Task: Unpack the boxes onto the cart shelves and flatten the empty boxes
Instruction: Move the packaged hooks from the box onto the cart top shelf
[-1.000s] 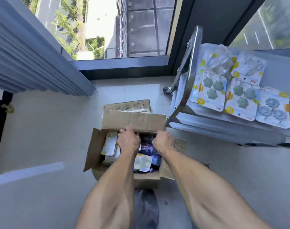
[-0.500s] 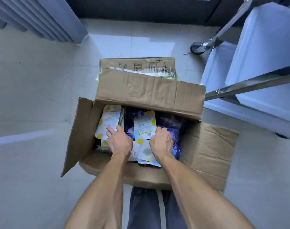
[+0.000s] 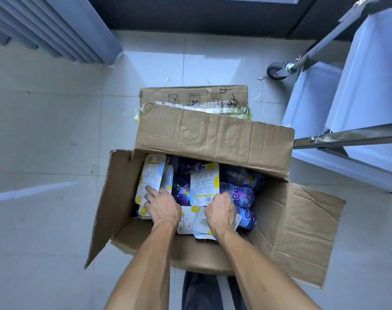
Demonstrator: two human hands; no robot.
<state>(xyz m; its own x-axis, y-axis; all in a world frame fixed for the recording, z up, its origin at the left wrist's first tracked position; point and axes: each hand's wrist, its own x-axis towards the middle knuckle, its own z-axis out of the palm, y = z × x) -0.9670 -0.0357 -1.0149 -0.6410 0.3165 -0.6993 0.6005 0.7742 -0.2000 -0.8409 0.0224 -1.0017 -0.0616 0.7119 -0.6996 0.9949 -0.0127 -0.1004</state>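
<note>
Your left hand (image 3: pixel 162 208) rests with fingers spread on the white-and-yellow packs (image 3: pixel 151 177) at the 9 o'clock side of the open cardboard box (image 3: pixel 213 135). Your right hand (image 3: pixel 220 212) curls round the edge of another pack (image 3: pixel 204 184) beside the purple bottles (image 3: pixel 239 195). At 2 o'clock stands the cart (image 3: pixel 347 139); at 12 o'clock lies a flattened box (image 3: pixel 195 97).
</note>
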